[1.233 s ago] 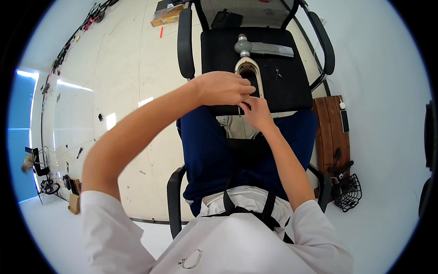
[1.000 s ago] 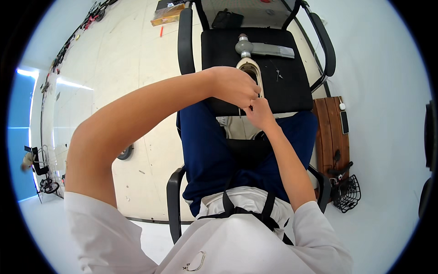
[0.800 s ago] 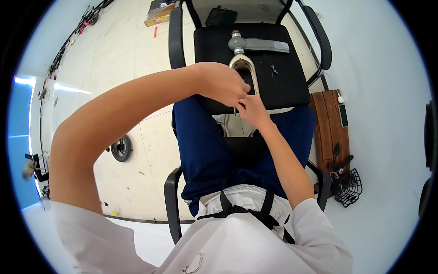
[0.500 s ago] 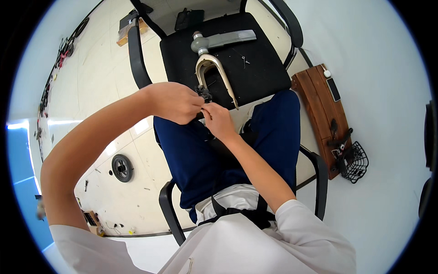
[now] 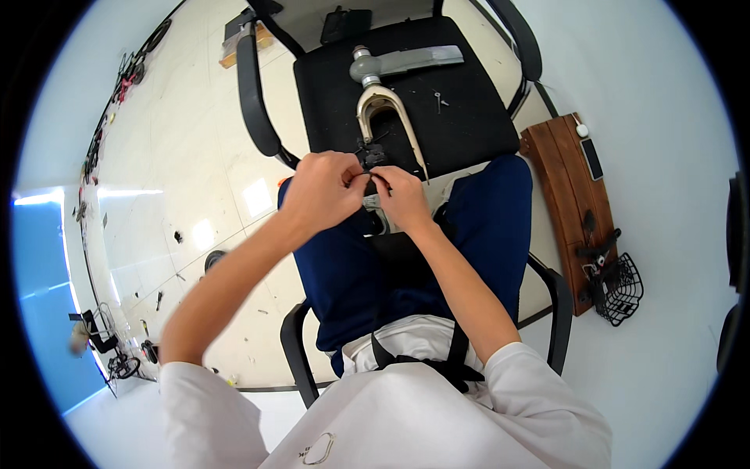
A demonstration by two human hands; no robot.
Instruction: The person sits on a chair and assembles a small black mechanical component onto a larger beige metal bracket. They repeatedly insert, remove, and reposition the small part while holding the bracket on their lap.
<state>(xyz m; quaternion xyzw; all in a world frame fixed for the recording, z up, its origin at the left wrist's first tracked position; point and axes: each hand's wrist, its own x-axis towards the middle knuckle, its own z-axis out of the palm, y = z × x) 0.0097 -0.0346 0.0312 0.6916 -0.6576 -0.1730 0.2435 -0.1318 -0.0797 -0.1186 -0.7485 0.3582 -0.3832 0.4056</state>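
At the near edge of a black chair seat (image 5: 328, 102), my left hand (image 5: 326, 191) and my right hand (image 5: 402, 197) meet, fingertips pinched close together. A thin dark piece shows between them, too small to name. Just beyond the fingers sits a small black mechanism (image 5: 373, 154), next to the lower end of the left leg of a bicycle fork (image 5: 380, 95). The fork is gold-beige and lies on the seat, its two legs pointing toward me. At its far end is a grey rounded joint (image 5: 365, 70), from which a flat grey tube (image 5: 422, 59) extends right.
Small metal parts (image 5: 439, 102) lie on the seat's right side. Chair armrests (image 5: 256, 94) flank it. On the right, a brown wooden bench (image 5: 558, 180) holds a phone (image 5: 591, 159), with a black wire basket (image 5: 621, 291) at its near end. Bicycles (image 5: 133, 74) line the far left wall.
My left forearm has swung inward and its wrist has turned, so the back of the hand faces differently. The view has shifted, placing the chair and fork farther right in the picture.
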